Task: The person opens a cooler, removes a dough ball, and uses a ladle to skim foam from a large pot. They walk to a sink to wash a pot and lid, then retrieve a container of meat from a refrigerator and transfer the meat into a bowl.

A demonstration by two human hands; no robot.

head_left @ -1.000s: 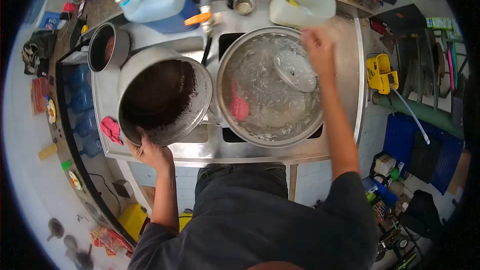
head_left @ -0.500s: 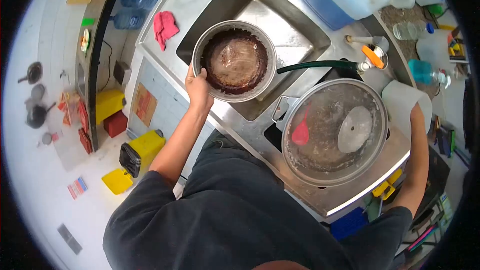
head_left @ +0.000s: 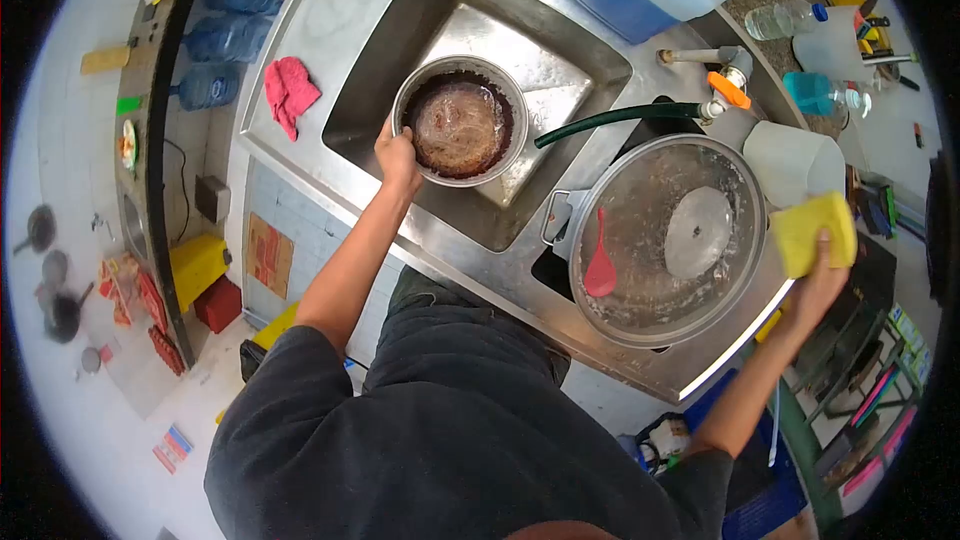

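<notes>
The left grip is clamped on the rim of a round, grey metal pot, which sits just right of it; firm thumb pressure should steady it. The right grip clasps a blocky yellow sponge, best held flat.

We see bright indoor light, white glare on the steel sink, and fisheye bending toward blackened corners.
</notes>
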